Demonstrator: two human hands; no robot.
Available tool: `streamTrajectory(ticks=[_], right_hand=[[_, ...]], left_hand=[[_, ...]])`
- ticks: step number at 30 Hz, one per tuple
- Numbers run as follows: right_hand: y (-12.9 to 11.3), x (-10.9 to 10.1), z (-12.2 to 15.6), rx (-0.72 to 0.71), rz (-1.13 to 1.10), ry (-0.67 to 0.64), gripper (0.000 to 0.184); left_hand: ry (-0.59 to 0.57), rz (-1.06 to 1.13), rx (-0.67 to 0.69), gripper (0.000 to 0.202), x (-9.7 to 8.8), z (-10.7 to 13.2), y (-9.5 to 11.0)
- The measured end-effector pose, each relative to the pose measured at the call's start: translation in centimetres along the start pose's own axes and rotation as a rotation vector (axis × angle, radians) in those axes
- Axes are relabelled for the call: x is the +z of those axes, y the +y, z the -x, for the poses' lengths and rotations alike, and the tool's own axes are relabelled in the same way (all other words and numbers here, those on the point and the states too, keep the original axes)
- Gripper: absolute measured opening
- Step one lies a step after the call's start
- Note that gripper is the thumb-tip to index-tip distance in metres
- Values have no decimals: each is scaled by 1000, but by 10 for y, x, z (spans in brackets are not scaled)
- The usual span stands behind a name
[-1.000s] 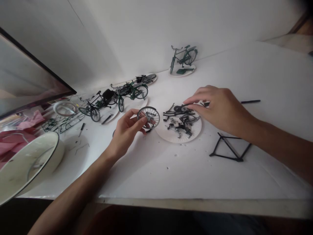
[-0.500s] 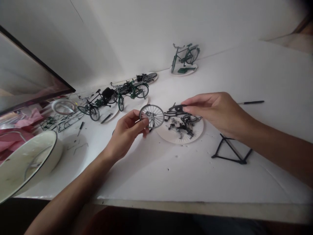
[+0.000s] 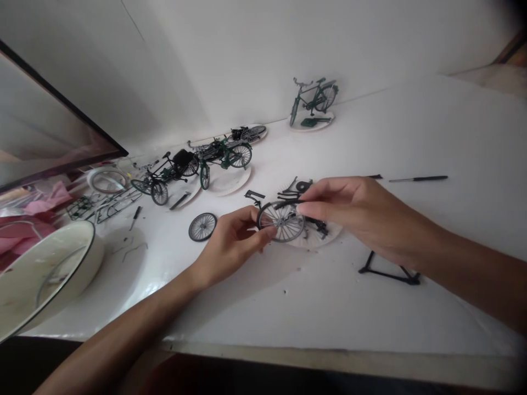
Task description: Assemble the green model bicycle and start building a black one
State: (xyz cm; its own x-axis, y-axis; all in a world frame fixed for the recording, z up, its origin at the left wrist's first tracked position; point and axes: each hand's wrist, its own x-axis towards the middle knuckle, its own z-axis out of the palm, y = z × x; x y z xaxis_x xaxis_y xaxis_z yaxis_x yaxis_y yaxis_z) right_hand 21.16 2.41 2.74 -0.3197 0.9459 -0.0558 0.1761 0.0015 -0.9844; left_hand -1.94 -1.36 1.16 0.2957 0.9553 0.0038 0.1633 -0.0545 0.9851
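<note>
The left hand (image 3: 233, 244) had moved right, carrying the spoked model bicycle wheel (image 3: 282, 221) over the edge of the paper plate (image 3: 325, 237), its narrow grip pinching the wheel between thumb and fingers. The right hand (image 3: 362, 216) had closed in too, its fingertips (image 3: 307, 202) narrowly gripping the wheel's upper rim. A second wheel (image 3: 202, 227) now showed on the worktop (image 3: 329, 307), just beside the left hand.

Head camera looks forward, down (corners perhaps blurred).
</note>
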Motion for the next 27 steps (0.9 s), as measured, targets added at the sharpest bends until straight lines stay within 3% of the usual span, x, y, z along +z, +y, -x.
streamTrajectory(ticks=[5, 10, 15, 21, 27], right_hand=[[5, 3, 1, 50, 27, -57, 18], [3, 3, 1, 0, -48, -16, 17], [-1, 4, 1, 42, 11, -78, 19], [1, 4, 2, -76, 86, -46, 17], [1, 5, 3, -82, 55, -40, 19]], left_hand=[[-27, -83, 61, 20, -2, 0, 0], [-35, -75, 44, 20, -2, 2, 1], [-56, -79, 41, 20, -2, 2, -1], [-72, -63, 22, 22, -3, 1, -2], [-51, -81, -10, 22, -2, 2, 2]])
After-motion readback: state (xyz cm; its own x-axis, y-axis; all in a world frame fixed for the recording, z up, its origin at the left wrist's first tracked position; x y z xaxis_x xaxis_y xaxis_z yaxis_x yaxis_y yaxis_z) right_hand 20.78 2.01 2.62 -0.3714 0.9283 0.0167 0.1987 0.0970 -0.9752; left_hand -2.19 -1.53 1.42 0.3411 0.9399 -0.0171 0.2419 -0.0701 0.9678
